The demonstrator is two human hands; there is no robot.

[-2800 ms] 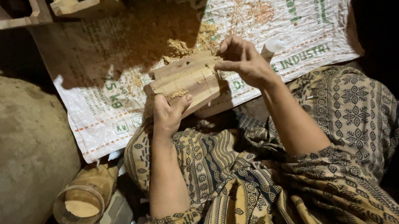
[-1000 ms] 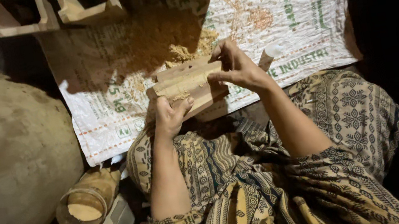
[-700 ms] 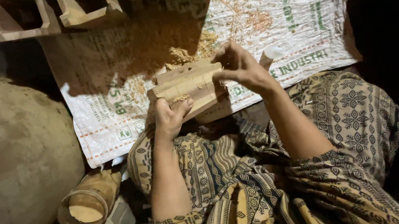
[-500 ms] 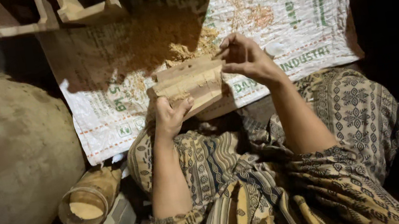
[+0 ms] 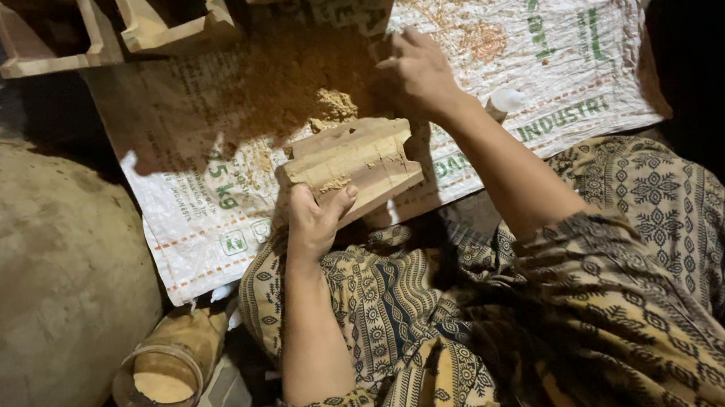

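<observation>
My left hand (image 5: 316, 219) grips the near left end of a carved wooden block (image 5: 357, 162) with stepped grooves, held over my lap. Sawdust clings to the block. My right hand (image 5: 414, 69) is lifted off the block and reaches forward over the woven plastic sack (image 5: 543, 8) spread on the floor; its fingers are curled and I cannot tell whether they pinch anything. A heap of sawdust (image 5: 309, 88) lies on the sack just beyond the block.
Several similar wooden pieces (image 5: 166, 18) lie along the sack's far edge. A glass jar (image 5: 164, 373) with pale powder lies on its side at lower left by a plank. A big rounded stone surface (image 5: 17, 299) fills the left. My patterned clothing (image 5: 602, 293) covers my lap.
My right hand has left the block and moved forward and up over the sack. My left hand keeps its hold on the block, which stays in place.
</observation>
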